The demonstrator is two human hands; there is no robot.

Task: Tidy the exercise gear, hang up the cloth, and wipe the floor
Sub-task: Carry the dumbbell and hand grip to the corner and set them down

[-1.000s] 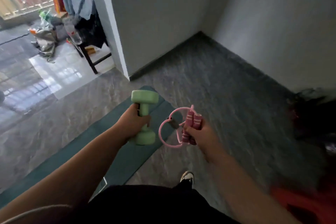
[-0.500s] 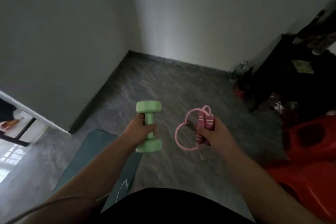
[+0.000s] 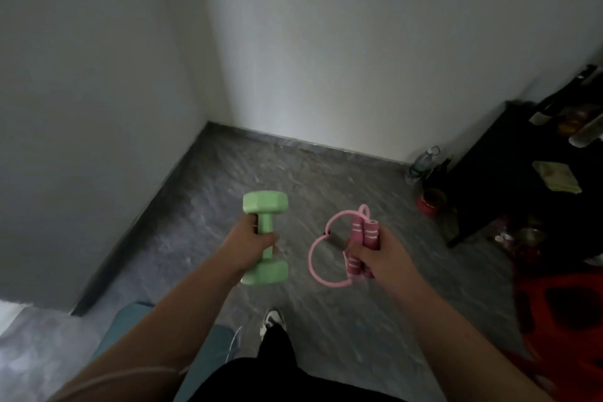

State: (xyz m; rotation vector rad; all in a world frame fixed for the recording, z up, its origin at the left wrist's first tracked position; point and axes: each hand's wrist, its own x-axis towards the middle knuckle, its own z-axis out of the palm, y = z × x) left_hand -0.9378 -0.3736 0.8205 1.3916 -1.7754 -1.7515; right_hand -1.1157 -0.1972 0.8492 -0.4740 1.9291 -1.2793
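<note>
grey marble floor (image 3: 228,192) in a bare corner. left hand (image 3: 249,246) grips the green dumbbell (image 3: 265,237) upright, right hand (image 3: 380,256) holds the bundled pink jump rope (image 3: 346,246). gear's collected but not put away; cloth and wiping look undone.

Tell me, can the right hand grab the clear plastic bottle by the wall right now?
Probably not. The right hand already grips the pink skipping rope, so its fingers are full, and the clear plastic bottle stands on the grey floor well beyond it, beside the black shelf unit.
</note>
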